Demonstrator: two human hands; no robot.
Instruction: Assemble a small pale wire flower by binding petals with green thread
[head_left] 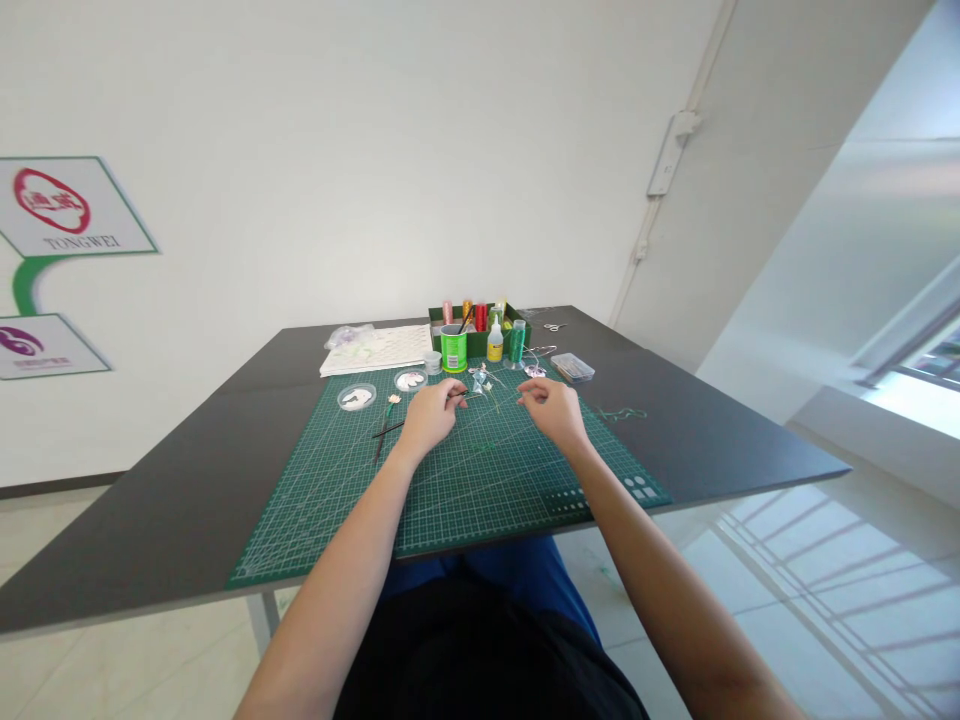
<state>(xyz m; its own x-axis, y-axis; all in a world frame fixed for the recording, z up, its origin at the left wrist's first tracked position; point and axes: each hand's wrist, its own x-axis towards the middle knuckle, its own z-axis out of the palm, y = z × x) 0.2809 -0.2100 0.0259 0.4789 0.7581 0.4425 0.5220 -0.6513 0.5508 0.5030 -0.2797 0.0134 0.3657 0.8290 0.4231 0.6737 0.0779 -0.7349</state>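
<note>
Over the green cutting mat (465,490), my left hand (435,415) is closed in a pinch on a thin dark stick (388,431), whose ends show on both sides of the hand. To its right, my right hand (553,408) has thumb and fingertips pressed together; anything between them is too fine to make out. Between the hands lie small pale flower pieces on thin stems (486,386). Left of my left hand is a small pale flower (394,400) on a green stem, near another dark stick (379,447) crossing the first.
Two shallow dishes (356,398) with white and dark contents stand left. Behind are a green can (454,350), glue bottle (495,342), green thread spool (517,340) and green box (435,318) of spools. A clear case (573,367) and scissors (553,327) lie right; a white pad (382,348) left.
</note>
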